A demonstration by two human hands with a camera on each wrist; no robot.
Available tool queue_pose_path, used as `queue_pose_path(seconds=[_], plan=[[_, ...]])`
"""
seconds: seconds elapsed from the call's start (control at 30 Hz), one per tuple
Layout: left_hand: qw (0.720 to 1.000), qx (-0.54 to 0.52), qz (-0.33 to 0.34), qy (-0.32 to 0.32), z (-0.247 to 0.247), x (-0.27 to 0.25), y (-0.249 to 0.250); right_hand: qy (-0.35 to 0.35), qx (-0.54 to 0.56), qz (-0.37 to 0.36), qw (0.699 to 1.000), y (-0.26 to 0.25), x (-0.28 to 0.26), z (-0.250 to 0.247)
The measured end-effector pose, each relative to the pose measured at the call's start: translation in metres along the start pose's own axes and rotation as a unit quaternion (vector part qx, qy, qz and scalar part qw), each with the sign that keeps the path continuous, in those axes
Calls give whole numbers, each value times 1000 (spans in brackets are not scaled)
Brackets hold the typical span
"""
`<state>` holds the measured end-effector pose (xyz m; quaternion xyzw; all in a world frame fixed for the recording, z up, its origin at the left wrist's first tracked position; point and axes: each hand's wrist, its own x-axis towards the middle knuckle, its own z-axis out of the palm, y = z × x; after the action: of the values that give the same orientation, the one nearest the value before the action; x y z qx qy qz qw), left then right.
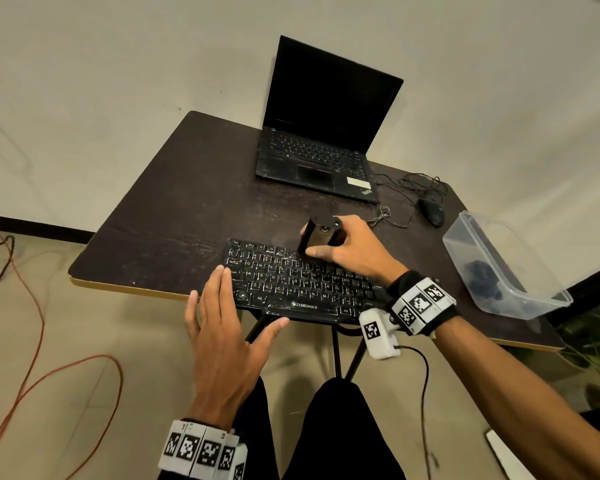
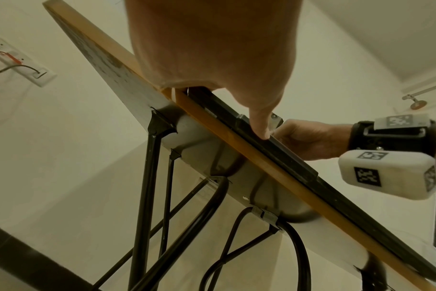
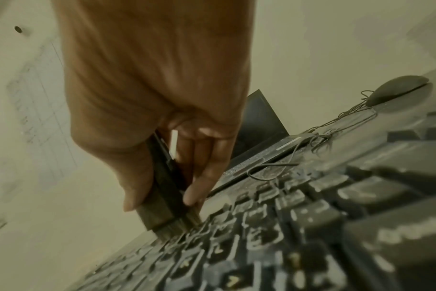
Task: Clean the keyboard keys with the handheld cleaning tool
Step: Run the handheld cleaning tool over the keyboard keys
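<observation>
While the flat left hand (image 1: 222,327) steadies the keyboard (image 1: 302,282), the right hand (image 1: 350,247) grips the brush (image 1: 317,235) on it.

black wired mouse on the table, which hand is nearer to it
Right. The right hand grips the black cleaning tool just left of the black wired mouse; the left hand rests at the black keyboard's far-left end.

Dusty matt black plastic keyboard (image 1: 302,282)
</observation>
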<state>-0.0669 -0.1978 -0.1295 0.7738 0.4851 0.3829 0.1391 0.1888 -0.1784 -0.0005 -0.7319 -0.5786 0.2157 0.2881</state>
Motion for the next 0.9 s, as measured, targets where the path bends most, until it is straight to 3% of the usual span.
queue_pose_path(seconds=[0.07,0.17,0.37,0.47,0.63,0.9], plan=[[1000,-1,-1,-2,0,1,0,-17,-2,-21,1000,-1,-4,1],[1000,0,-6,-8,0,0,1,14,-32,-24,999,3,-4,-3],[1000,9,-9,-8,-1,0,1,26,-70,-3,997,4,-23,-4],[1000,5,-9,-5,-1,1,2,49,-50,-1,998,-2,-27,7],[1000,10,-8,-9,0,0,1,9,2,-56,998,-30,-15,32],[1000,4,-12,-8,0,0,2,28,-14,7,999,-1,-31,-5]])
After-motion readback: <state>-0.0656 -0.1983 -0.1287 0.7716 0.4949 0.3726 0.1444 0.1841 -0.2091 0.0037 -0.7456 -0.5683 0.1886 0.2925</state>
